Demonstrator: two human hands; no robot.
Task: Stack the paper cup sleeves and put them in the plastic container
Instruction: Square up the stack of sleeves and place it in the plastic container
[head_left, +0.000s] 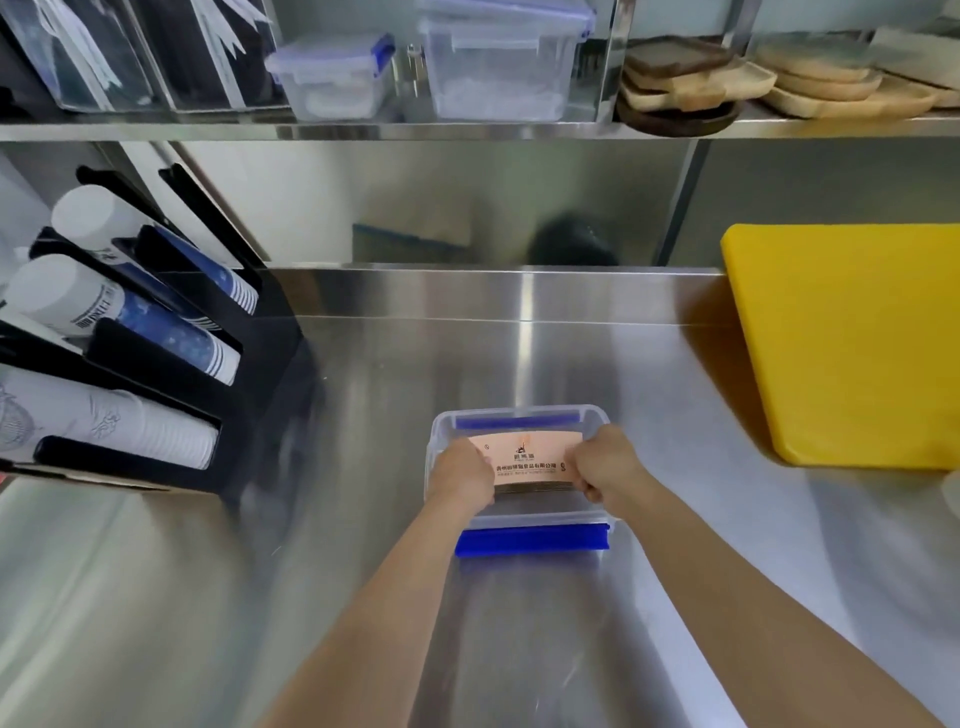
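A stack of pale pink paper cup sleeves (524, 457) with dark print lies flat inside a clear plastic container (519, 415) with blue clips (532, 540), in the middle of the steel counter. My left hand (460, 475) grips the stack's left end and my right hand (602, 467) grips its right end, both reaching into the container. The lower edges of the stack are partly hidden by my fingers.
A black cup dispenser rack (130, 353) with paper cups stands at the left. A thick yellow cutting board (852, 338) lies at the right. The shelf above holds clear lidded boxes (498, 62) and wooden trays (727, 78).
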